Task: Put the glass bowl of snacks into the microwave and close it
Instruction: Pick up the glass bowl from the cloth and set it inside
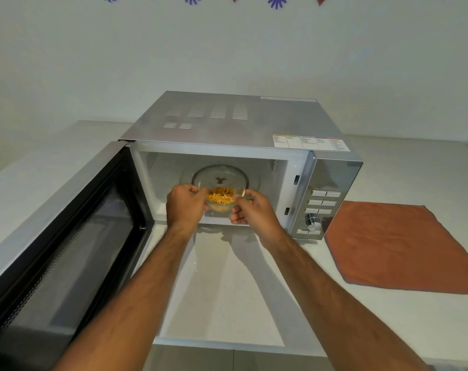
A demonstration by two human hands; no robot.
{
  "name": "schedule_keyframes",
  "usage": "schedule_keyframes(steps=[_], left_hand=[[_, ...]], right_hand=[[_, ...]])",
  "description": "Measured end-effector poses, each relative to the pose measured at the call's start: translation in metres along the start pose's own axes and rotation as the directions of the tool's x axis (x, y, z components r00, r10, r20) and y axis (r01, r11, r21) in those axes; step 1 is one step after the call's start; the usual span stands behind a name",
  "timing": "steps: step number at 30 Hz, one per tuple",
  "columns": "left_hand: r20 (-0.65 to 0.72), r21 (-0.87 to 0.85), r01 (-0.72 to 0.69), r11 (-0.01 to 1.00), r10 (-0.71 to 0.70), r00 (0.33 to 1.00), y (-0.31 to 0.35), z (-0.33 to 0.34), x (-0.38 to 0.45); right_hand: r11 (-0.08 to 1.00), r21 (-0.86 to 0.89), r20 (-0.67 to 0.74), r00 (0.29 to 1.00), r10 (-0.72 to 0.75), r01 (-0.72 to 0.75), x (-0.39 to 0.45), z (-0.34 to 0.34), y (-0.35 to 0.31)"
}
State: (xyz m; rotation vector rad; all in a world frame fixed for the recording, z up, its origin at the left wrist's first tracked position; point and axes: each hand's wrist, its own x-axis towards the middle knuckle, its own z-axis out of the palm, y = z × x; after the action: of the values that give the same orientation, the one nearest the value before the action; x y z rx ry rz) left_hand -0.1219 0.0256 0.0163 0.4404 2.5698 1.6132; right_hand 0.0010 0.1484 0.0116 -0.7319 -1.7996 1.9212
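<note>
A silver microwave [243, 121] stands on the white bench [374, 317] with its door [66, 236] swung fully open to the left. Both of the person's arms reach forward to the opening. The left hand [186, 203] and the right hand [254, 210] grip a glass bowl [220, 207] from opposite sides, fingers [239, 214] curled closed around its wall and thumbs hooked at the rim. The bowl holds a heap of yellow snacks [220, 198]. It sits at the front threshold of the cavity, in front of the glass turntable [220, 175]; whether its base touches the cavity floor cannot be told. The control panel [321, 210], with its rows of buttons and a round knob [313, 223], is on the microwave's right side. An orange cloth [404, 247] lies flat on the bench just right of the microwave. Paper decorations [277, 1] hang along the top of the wall.
</note>
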Motion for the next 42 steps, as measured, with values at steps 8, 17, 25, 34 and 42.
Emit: schedule_keyframes(steps=[8, 17, 25, 34, 42], left_hand=[[0.041, 0.002, 0.049, 0.999, -0.049, 0.998, -0.003, 0.017, 0.047], [0.054, -0.011, 0.072, 0.997, -0.071, 0.996, -0.003, 0.031, 0.075], [0.066, 0.037, 0.060, 0.998, -0.063, 0.996, -0.009, 0.039, 0.085], [0.103, 0.023, 0.055, 0.998, -0.057, 0.993, -0.010, 0.044, 0.090], [0.123, -0.092, 0.050, 0.995, -0.039, 0.992, -0.014, 0.045, 0.073]], right_hand=[[0.999, 0.013, 0.021, 0.998, 0.053, -0.053, 0.051, 0.002, -0.002], [0.996, -0.009, -0.025, 0.996, 0.088, -0.088, 0.089, 0.005, 0.001], [0.995, -0.066, -0.031, 0.997, 0.074, -0.076, 0.107, 0.008, 0.008], [0.992, -0.126, -0.051, 0.999, 0.018, -0.024, 0.120, 0.005, 0.014], [0.984, -0.175, -0.063, 0.998, -0.025, 0.014, 0.106, 0.001, 0.022]])
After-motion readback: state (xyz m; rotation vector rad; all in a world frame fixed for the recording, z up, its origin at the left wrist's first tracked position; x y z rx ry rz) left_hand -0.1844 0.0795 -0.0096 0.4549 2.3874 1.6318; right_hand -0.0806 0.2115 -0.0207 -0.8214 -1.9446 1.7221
